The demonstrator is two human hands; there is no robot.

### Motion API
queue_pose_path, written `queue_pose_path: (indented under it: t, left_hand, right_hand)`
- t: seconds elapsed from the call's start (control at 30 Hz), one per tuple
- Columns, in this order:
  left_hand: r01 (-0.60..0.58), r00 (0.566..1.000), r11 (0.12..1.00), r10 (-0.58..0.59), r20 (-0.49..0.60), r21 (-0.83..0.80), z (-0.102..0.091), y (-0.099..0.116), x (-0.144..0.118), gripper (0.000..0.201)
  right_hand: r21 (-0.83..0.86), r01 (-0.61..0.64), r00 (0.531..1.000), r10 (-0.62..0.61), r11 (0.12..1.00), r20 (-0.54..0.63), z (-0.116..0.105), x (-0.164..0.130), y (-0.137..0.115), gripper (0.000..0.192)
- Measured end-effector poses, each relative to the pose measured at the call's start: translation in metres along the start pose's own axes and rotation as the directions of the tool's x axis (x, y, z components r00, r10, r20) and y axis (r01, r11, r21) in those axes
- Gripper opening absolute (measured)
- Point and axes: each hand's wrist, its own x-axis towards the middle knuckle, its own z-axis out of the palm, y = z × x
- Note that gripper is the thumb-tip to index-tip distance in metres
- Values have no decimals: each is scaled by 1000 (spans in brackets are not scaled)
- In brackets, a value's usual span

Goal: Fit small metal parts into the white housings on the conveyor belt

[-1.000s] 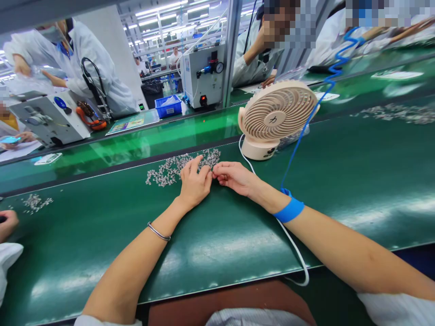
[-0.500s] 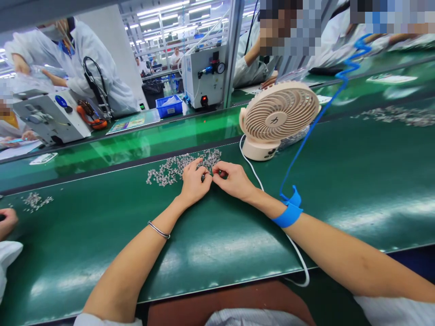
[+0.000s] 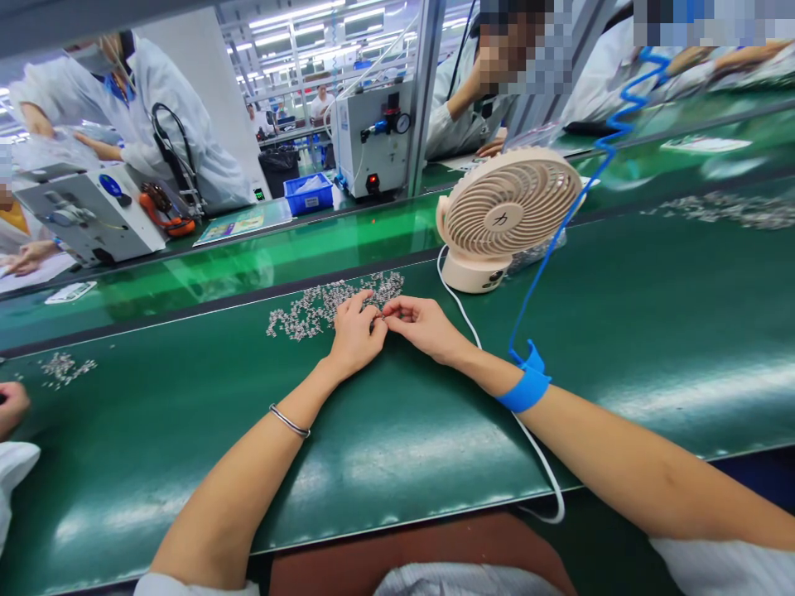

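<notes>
My left hand (image 3: 355, 335) and my right hand (image 3: 423, 326) meet fingertip to fingertip on the green belt (image 3: 385, 430), pinching a small metal part (image 3: 379, 317) between them. Just beyond the fingers lies a spread pile of small silvery metal parts (image 3: 323, 306). My left wrist carries a thin metal bangle (image 3: 289, 422). A blue strap (image 3: 525, 387) circles my right wrist, and its blue coiled cord (image 3: 562, 223) rises up to the right.
A beige desk fan (image 3: 506, 213) stands right of the pile, its white cable (image 3: 540, 463) trailing to the near edge. Another person's hand (image 3: 11, 406) rests at the far left by a smaller heap of parts (image 3: 62, 367). Machines and people in white coats stand beyond.
My right hand slid a little left and closer to my left hand; the fingertips have come together on the small part. My left hand has barely moved.
</notes>
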Motion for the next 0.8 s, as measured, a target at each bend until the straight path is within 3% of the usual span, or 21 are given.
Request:
queue_pose_path:
  t: [0.13, 0.33, 0.5, 0.57, 0.67, 0.8]
  left_hand:
    - [-36, 999, 999, 36, 9, 20, 0, 2, -1, 15]
    - [-101, 994, 994, 100, 34, 40, -1, 9, -5, 15]
    - [-102, 994, 994, 100, 43, 31, -1, 10, -5, 15]
    - [-82, 996, 996, 82, 40, 17, -2, 9, -3, 15]
    - [-23, 999, 1000, 23, 32, -10, -4, 3, 2, 18]
    - [43, 998, 998, -41, 40, -46, -6, -4, 8, 22]
  right_hand:
    - [96, -89, 995, 92, 991, -29, 0, 0, -5, 22]
    - [66, -229, 971, 233, 971, -58, -2, 0, -14, 14]
    - [17, -238, 970, 239, 971, -45, -2, -1, -13, 16]
    - [7, -200, 979, 200, 980, -46, -3, -2, -11, 19]
    - [-87, -40, 999, 39, 995, -15, -3, -4, -8, 25]
    - [-333, 198, 980, -187, 922, 63, -4, -6, -3, 35]
